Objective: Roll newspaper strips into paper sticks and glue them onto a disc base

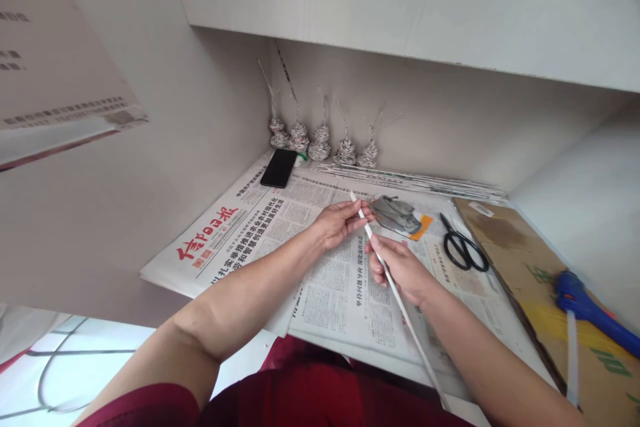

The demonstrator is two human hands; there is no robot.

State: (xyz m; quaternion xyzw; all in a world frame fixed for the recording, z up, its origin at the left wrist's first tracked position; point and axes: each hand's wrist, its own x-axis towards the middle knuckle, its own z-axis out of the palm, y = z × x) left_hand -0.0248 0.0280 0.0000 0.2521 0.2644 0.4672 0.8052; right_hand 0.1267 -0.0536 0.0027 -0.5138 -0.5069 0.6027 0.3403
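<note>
A long, thin white rolled-paper stick slants from the middle of the newspaper down toward my lap. Near its upper tip, my left hand pinches it between thumb and fingers. Just below, my right hand is closed around the same stick. Both hands are above the spread newspaper. Right behind them lies a grey crumpled thing with an orange piece under its edge; I cannot make out what it is.
Several woven paper gourd shapes stand along the back wall, with a bundle of paper sticks before them. A black phone lies at left. Black scissors and a blue glue gun on cardboard are at right. A panel overhangs the back.
</note>
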